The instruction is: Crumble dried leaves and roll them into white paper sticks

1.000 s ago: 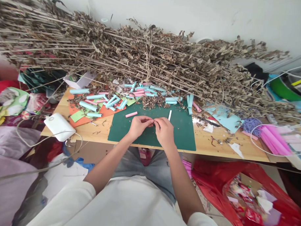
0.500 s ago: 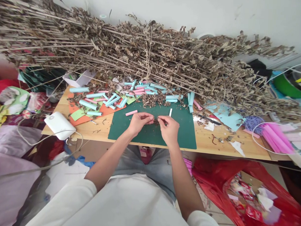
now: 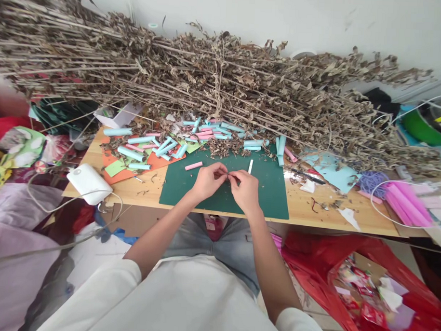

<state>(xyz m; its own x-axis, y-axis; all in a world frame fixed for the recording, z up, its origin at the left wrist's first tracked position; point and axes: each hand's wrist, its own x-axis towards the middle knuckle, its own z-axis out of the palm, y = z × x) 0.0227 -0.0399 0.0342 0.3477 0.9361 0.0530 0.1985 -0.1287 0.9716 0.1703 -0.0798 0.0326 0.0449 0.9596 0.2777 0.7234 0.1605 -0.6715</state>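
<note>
My left hand [image 3: 210, 178] and my right hand [image 3: 244, 188] meet fingertip to fingertip above a green cutting mat [image 3: 185, 191]. Both are closed in a pinch. Whatever lies between the fingers is tiny and dark, too small to make out. A pink paper roll [image 3: 193, 166] lies on the mat left of my left hand. Just behind my right hand is a small white stick [image 3: 250, 166]. Crumbs of dried leaf [image 3: 221, 148] are scattered along the mat's back edge.
A big heap of dried stalks [image 3: 216, 78] spans the back. Blue paper rolls [image 3: 166, 146] and pink ones lie in front of it. A white power bank [image 3: 88, 184] with a cable sits left. A red bag [image 3: 311, 251] of scraps hangs open at lower right.
My hands have come closer, and their fingertips now meet. The brown bits seen between them before are mostly hidden. The rest lies as it was.
</note>
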